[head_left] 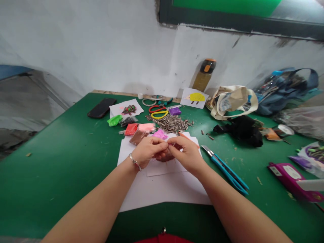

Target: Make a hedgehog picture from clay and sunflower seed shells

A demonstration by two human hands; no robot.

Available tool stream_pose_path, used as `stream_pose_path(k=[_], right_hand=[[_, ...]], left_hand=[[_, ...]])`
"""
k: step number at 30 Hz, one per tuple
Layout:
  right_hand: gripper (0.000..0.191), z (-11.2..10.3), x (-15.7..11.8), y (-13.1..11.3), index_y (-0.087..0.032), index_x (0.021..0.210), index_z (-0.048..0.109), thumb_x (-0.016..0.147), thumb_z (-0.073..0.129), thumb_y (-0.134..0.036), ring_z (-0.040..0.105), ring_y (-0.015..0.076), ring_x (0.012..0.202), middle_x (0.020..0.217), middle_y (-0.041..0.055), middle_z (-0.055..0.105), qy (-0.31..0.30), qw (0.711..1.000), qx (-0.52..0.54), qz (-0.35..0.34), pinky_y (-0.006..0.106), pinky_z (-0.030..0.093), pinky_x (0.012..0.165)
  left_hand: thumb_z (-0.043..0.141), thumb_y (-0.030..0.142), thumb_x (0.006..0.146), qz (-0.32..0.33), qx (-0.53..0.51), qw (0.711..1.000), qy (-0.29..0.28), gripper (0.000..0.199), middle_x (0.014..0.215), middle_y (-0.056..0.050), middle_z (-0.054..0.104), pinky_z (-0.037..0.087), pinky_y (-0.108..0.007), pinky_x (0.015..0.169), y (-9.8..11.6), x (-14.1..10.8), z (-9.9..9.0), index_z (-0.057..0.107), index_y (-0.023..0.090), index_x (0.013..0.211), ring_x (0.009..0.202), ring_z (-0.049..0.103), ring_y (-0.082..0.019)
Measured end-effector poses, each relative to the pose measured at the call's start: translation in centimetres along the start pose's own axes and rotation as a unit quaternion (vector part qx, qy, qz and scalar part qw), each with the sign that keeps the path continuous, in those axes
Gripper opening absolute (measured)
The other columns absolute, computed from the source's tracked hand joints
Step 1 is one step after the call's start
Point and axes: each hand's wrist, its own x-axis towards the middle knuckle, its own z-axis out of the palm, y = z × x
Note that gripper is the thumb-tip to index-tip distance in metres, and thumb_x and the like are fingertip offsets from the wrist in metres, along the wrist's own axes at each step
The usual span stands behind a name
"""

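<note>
My left hand and my right hand meet above the white paper, thumbs and forefingers pinched together. A small pink piece shows between the fingertips of both hands; its exact form is mostly hidden. Just below and behind the fingers lies a brown clay shape on a smaller white sheet, partly covered by my hands. Beyond my fingers sits a bright pink clay packet. Red, light pink and brown packets lie at the paper's upper left.
Behind the hands is a heap of striped sunflower seeds with yellow-handled scissors. A blue utility knife lies right, blade exposed. Around them are a phone, a hedgehog picture, a bottle and a cream bag.
</note>
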Motion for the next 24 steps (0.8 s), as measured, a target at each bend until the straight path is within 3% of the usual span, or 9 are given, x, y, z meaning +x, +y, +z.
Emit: stream_pose_path(k=[7, 14, 24], right_hand=[[0.012, 0.02, -0.01, -0.09, -0.019, 0.077, 0.064, 0.076, 0.053, -0.014, 0.055, 0.0123, 0.065, 0.073, -0.0006, 0.063, -0.003, 1.000, -0.018, 0.008, 0.024, 0.043, 0.060], [0.006, -0.11, 0.18, 0.14, -0.017, 0.075, 0.061, 0.074, 0.055, -0.019, 0.054, 0.0118, 0.065, 0.070, -0.0014, 0.060, 0.001, 0.987, 0.134, 0.093, 0.023, 0.044, 0.059], [0.005, 0.12, -0.03, -0.16, -0.017, 0.075, 0.059, 0.073, 0.054, -0.017, 0.053, 0.0115, 0.062, 0.068, -0.0017, 0.058, -0.008, 0.993, 0.085, 0.082, 0.023, 0.043, 0.056]], left_hand=[[0.073, 0.042, 0.068, 0.003, 0.009, 1.000, -0.009, 0.034, 0.052, -0.001, 0.055, 0.035, -0.021, 0.048, 0.12, 0.00, 0.12, 0.062, 0.010, 0.063, 0.049, 0.050, -0.009], [0.071, 0.037, 0.069, 0.008, 0.030, 0.999, 0.020, 0.029, 0.052, 0.000, 0.054, 0.035, -0.021, 0.048, 0.37, -0.17, 0.31, 0.061, 0.011, 0.062, 0.050, 0.048, -0.009], [0.070, 0.034, 0.069, 0.006, 0.033, 0.999, 0.023, 0.027, 0.051, 0.001, 0.053, 0.035, -0.020, 0.047, 0.45, -0.18, 0.47, 0.060, 0.011, 0.060, 0.049, 0.048, -0.008]])
